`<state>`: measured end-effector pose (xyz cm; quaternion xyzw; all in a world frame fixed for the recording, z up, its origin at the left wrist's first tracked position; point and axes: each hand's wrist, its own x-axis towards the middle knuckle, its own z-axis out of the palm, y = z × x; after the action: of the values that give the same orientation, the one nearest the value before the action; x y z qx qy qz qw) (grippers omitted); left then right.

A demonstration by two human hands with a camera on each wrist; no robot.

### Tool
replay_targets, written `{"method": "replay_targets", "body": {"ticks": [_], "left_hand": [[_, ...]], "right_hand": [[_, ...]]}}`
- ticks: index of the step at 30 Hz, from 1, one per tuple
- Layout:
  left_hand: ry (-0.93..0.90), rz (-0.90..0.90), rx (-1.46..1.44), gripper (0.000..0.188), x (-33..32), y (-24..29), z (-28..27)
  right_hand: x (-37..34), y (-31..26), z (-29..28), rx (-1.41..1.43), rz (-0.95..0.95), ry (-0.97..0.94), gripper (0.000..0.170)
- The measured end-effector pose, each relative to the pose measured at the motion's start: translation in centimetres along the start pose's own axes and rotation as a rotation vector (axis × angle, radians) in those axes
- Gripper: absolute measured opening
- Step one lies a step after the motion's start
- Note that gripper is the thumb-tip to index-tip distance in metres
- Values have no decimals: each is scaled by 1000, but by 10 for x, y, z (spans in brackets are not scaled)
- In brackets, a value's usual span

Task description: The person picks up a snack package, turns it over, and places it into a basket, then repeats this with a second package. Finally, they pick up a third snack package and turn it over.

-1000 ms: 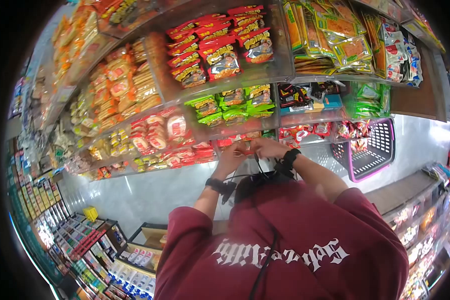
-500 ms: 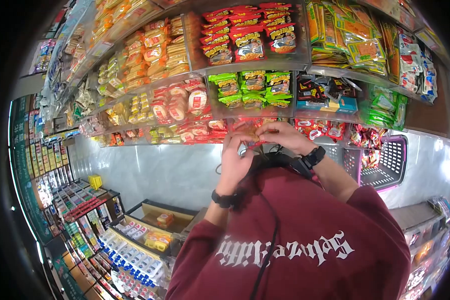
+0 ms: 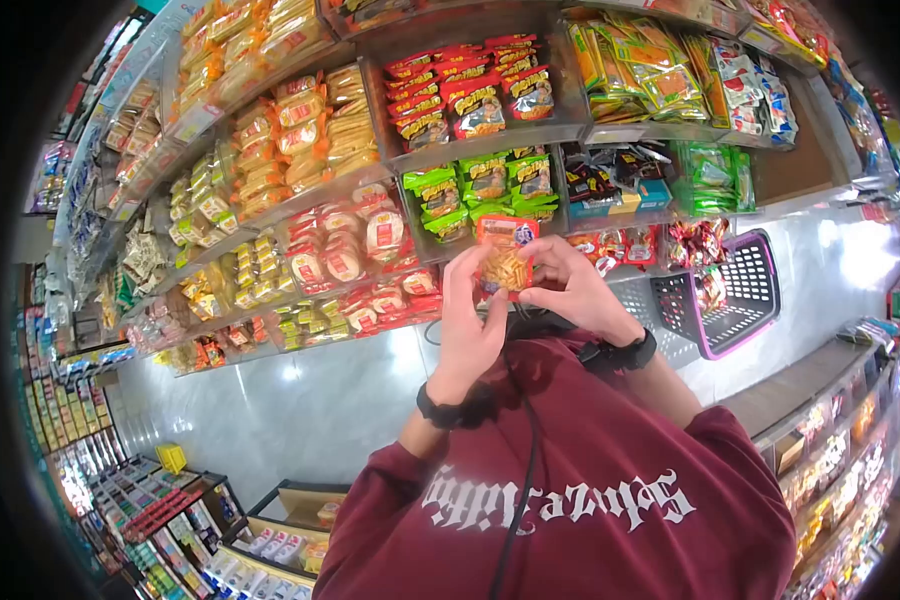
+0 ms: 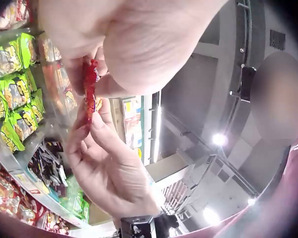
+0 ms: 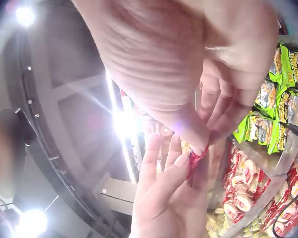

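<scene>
In the head view a small red packet (image 3: 507, 262) with a yellow picture of its contents is held up between both hands. My left hand (image 3: 470, 315) pinches its left edge, and my right hand (image 3: 580, 292) pinches its right edge. The left wrist view shows the packet (image 4: 91, 91) edge-on, with the left palm (image 4: 144, 44) large above and the right hand (image 4: 109, 168) below. In the right wrist view the right hand (image 5: 174, 59) covers most of the packet (image 5: 196, 161); the left hand (image 5: 166, 193) meets it from below.
Shelf bins hold green snack bags (image 3: 485, 178), red snack bags (image 3: 475, 105) and round biscuits in red packaging (image 3: 343, 255). A black basket with a pink rim (image 3: 715, 352) stands on the floor at the right. Dark cords hang by the chest.
The red packet now shows its front between the hands, where it was mostly hidden before. The hands have spread to its two sides, and the head view has shifted over the shelves.
</scene>
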<state>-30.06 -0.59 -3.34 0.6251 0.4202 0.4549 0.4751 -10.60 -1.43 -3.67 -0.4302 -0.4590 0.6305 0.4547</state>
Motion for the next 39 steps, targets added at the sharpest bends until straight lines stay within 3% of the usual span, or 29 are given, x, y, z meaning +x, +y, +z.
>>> {"method": "replay_targets", "body": {"ticks": [2, 9, 16, 20, 28, 34, 39], "left_hand": [[10, -91, -231, 55, -15, 3, -9], [-112, -243, -485, 56, -54, -7, -55], [-347, -332, -502, 61, -56, -1, -67], [-440, -287, -524, 64, -65, 10, -54], [-417, -275, -576, 66, -121, 51, 23], [-449, -206, -423, 64, -187, 71, 110], [-499, -194, -368, 63, -230, 84, 161]], "right_hand": [[-11, 5, 15, -21, 14, 34, 51], [-49, 20, 67, -132, 181, 191, 55], [-85, 24, 88, -69, 180, 445, 22], [-115, 36, 78, -15, 94, 482, 13], [-194, 35, 36, 168, -23, 475, 11], [-285, 47, -8, 510, -103, 443, 2], [-343, 70, -31, 580, -136, 494, 10]]}}
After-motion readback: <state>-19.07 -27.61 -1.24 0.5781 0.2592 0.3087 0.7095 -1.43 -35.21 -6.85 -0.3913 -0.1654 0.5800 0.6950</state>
